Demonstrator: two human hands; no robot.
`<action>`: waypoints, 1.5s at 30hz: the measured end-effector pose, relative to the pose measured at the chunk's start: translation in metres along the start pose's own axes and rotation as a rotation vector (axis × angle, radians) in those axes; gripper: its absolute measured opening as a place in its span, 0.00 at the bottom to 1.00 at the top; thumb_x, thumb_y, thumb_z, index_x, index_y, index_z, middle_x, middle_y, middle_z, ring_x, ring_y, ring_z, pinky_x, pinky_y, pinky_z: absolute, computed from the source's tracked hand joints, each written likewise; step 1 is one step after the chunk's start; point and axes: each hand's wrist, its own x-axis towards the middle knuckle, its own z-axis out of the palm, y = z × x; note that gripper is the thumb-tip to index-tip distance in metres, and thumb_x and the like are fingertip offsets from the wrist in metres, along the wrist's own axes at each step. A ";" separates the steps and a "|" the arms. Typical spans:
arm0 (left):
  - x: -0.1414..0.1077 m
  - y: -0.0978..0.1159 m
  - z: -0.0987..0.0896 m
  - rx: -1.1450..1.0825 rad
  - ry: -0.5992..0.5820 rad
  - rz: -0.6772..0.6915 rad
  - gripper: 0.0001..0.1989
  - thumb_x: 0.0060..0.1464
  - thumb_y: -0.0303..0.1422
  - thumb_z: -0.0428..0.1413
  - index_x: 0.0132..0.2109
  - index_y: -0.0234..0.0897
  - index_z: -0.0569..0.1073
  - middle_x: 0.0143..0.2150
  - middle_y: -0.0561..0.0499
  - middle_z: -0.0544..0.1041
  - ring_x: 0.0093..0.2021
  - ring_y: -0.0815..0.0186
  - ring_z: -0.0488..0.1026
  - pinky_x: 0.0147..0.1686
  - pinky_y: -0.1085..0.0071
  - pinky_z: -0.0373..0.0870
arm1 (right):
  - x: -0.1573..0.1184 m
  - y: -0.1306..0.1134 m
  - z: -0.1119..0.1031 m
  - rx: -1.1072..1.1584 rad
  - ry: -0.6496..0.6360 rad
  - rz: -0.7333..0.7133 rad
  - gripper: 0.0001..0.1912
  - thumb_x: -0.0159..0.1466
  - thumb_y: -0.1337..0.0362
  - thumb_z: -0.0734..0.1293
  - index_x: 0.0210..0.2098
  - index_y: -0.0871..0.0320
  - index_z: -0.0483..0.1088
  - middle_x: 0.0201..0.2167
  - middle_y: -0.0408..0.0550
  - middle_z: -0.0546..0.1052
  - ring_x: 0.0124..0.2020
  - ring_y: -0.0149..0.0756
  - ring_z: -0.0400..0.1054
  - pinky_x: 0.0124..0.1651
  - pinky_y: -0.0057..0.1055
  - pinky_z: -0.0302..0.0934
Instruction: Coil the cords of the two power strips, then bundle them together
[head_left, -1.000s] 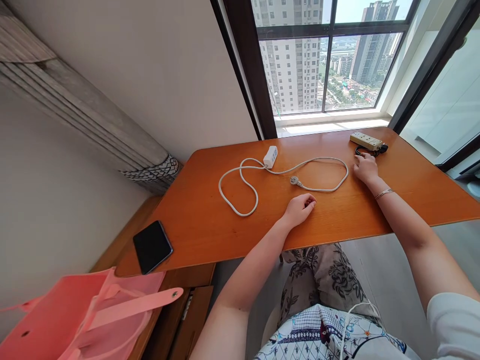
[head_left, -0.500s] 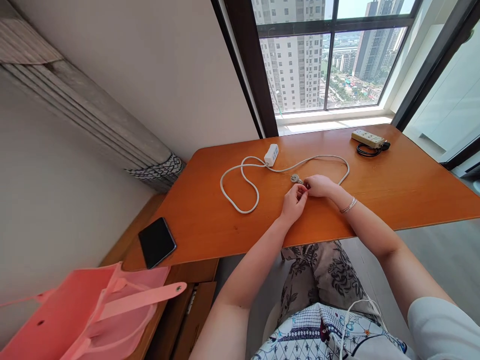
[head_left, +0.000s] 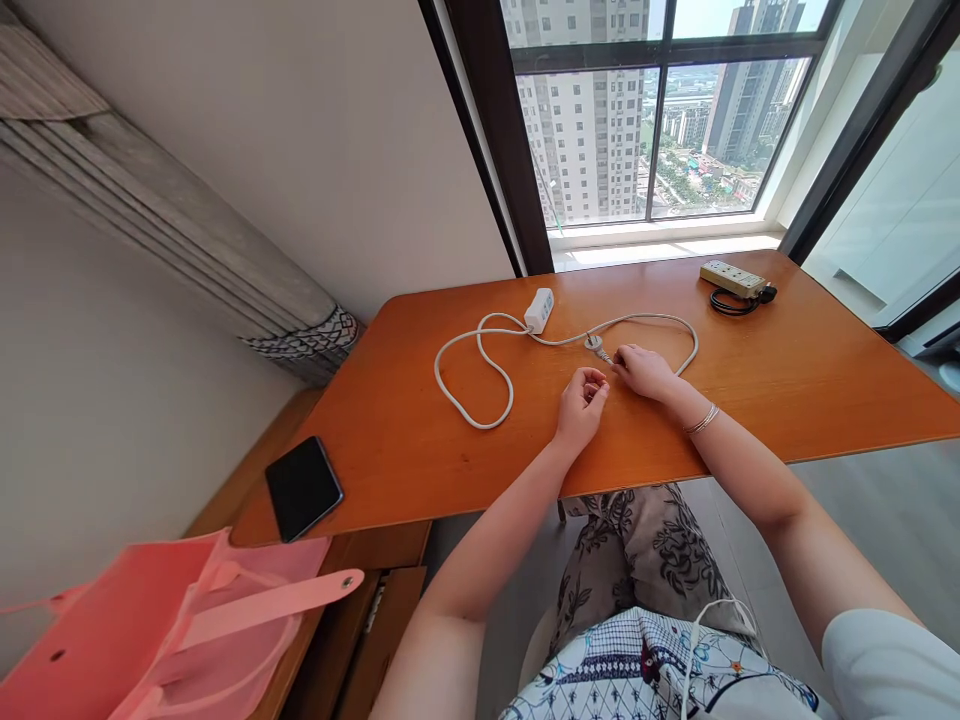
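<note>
A white power strip (head_left: 539, 311) lies on the orange-brown table (head_left: 405, 400), its white cord (head_left: 474, 419) looping to the left and arching to the right. The cord's round plug (head_left: 593, 343) points up and left, just beyond my hands. My right hand (head_left: 643, 373) is closed on the cord right behind the plug. Nearer to me and slightly left, my left hand (head_left: 582, 408) is curled, fingertips together and apart from the cord; whether it holds anything small is hidden.
A beige power strip (head_left: 734, 279) with a coiled black cord sits at the table's back right. A black tablet (head_left: 304, 488) lies at the front left corner, beside a pink bag (head_left: 142, 610). The window (head_left: 660, 140) stands behind the table.
My left hand has drawn back a little from my right hand and the cord. The plug has moved slightly away from me and turned.
</note>
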 end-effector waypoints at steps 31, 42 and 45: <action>0.104 0.024 -0.110 1.327 0.061 -0.072 0.21 0.60 0.30 0.51 0.57 0.25 0.74 0.60 0.27 0.75 0.66 0.41 0.66 0.68 0.41 0.50 | 0.014 0.010 0.008 1.141 0.150 0.257 0.15 0.60 0.60 0.68 0.45 0.59 0.65 0.29 0.42 0.74 0.24 0.27 0.59 0.29 0.27 0.55; 0.102 0.065 -0.143 0.568 0.184 -0.062 0.14 0.62 0.38 0.52 0.31 0.37 0.76 0.21 0.52 0.67 0.25 0.66 0.64 0.28 0.70 0.57 | -0.029 0.049 -0.049 0.018 0.180 0.483 0.17 0.72 0.63 0.56 0.53 0.62 0.71 0.52 0.66 0.77 0.51 0.51 0.73 0.50 0.39 0.63; 0.091 0.086 -0.150 0.232 0.220 -0.004 0.15 0.61 0.39 0.55 0.29 0.37 0.72 0.17 0.58 0.56 0.20 0.71 0.53 0.23 0.73 0.51 | -0.065 0.069 -0.061 -0.173 0.197 0.590 0.21 0.73 0.62 0.54 0.57 0.62 0.70 0.50 0.68 0.78 0.51 0.53 0.75 0.49 0.41 0.65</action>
